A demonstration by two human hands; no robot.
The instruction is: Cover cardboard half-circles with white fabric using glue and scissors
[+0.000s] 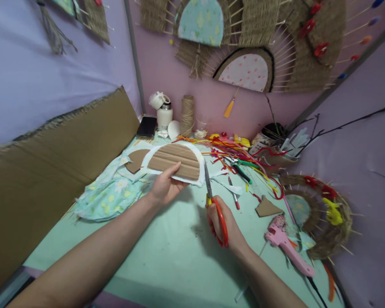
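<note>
My left hand (167, 187) grips a half-round piece of cardboard (176, 159) by its lower edge, thumb on top and fingers underneath. A white fabric border (201, 164) shows all round the cardboard. In my right hand (223, 220) is a pair of scissors (208, 182) with red and yellow handles, blades pointing up along the right end of the fabric border. Whether the blades touch the fabric I cannot tell. Left of the half-round lies crumpled green floral fabric (114, 199), and a brown cardboard scrap (136, 160) sits partly behind it.
Colourful pipe cleaners (224, 149), green-handled pliers (242, 171) and a red pen (234, 194) lie to the right. A pink glue gun (288, 246) rests near a woven wreath-like piece (333, 214). Twine (188, 115) and a white bottle (164, 116) stand at the back; a cardboard panel (67, 158) borders the left.
</note>
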